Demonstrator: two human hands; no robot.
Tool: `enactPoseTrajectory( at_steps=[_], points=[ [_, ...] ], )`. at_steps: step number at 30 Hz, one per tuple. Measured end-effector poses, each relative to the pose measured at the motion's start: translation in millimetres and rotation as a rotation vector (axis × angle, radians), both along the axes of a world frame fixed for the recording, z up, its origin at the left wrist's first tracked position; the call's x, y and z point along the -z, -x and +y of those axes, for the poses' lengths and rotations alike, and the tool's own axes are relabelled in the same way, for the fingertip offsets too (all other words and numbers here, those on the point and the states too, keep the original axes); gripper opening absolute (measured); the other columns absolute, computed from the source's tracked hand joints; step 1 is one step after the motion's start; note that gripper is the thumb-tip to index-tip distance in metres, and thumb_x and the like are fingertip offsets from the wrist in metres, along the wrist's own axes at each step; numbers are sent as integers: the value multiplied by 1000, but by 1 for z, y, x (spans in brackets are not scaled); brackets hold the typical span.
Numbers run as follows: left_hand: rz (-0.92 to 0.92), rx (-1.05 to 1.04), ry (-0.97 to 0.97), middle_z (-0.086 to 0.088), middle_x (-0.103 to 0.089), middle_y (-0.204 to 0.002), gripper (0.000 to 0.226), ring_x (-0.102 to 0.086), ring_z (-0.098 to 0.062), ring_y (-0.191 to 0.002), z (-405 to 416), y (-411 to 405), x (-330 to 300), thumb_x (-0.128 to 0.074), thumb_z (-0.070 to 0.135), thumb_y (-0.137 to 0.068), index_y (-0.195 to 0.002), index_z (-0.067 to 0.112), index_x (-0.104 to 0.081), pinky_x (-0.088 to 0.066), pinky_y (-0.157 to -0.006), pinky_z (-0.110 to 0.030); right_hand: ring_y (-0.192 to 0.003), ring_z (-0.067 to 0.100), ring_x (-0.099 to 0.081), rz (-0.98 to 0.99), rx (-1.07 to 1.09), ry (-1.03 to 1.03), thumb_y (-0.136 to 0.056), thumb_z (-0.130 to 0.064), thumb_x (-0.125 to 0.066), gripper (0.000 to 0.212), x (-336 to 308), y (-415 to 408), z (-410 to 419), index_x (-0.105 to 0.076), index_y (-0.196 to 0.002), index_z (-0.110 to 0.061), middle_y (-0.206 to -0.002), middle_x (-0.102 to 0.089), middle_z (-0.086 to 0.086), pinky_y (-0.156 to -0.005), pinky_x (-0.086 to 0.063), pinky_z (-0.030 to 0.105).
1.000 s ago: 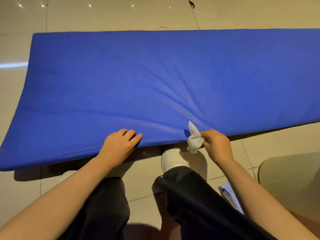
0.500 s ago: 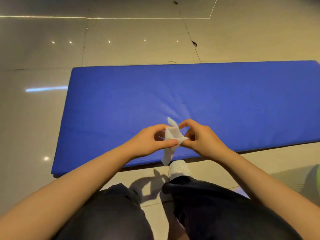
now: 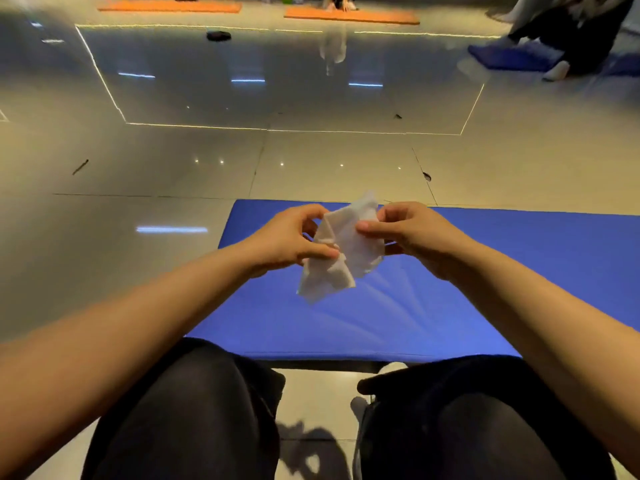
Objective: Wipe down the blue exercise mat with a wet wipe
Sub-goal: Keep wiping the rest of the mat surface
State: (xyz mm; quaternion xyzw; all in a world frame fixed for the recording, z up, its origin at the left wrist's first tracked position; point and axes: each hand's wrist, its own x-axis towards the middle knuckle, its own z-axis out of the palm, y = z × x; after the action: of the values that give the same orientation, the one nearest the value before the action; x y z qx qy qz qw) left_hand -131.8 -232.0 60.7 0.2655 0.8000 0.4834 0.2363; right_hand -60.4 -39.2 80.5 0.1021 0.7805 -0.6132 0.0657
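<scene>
A glossy tiled floor (image 3: 156,271) is seen, with the blue mat (image 3: 502,271) laid flat on it just beyond the person's knees. Above the mat's near part, clear of its surface, a crumpled white wipe (image 3: 341,252) is held up. It is pinched on one side by the left hand (image 3: 287,239) and on the other by the right hand (image 3: 414,235), thumbs and fingertips closed on its folds.

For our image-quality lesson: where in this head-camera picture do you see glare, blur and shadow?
Head view: ceiling lights glare off the glossy floor; the far orange mats are blurred; the hands' shadow falls on the floor between the knees; the wet wipe and blue mat look sharper.
</scene>
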Motion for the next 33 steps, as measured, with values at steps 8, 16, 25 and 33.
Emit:
enactPoseTrajectory(
  at_steps=[8,16,25,33],
  points=[
    [-126,-187,47,-5,-65,-78,12,-63,-10,-70,-81,51,25,-64,4,-91,-93,16,-63,-58,-65,-26,-46,11,-53,-71,93,84,-95,-5,-58,17,32,62,-50,-54,-80,-14,-67,-56,6,-41,-43,18],
    [1,-210,268,8,-64,-80,27,-59,-6,-75,-155,142,130,-66,-1,-87,-79,24,-62,-52,-81,-33,-47,11,-47,-183,-174,-258,-89,-14,-66,23,133,159,-124,-52,-71,-13,-62,-53,3,-45,-39,20],
    [180,67,492,8,-66,-109,21,-59,-12,-106,-206,204,254,-64,9,-89,-108,19,-69,-41,-91,-22,-68,31,-56,361,-553,-905,-83,-11,-69,5,251,186,-171,-64,-82,-10,-82,-60,6,-50,-36,32],
    [388,685,1005,2,-9,-163,73,-9,-16,-149,-260,226,346,-55,51,-93,-154,33,-19,-12,-118,-37,-87,17,-61,43,-585,-930,-85,-56,-58,36,386,100,-228,-73,-89,-23,-104,-65,-5,-67,-51,31]
  ],
)
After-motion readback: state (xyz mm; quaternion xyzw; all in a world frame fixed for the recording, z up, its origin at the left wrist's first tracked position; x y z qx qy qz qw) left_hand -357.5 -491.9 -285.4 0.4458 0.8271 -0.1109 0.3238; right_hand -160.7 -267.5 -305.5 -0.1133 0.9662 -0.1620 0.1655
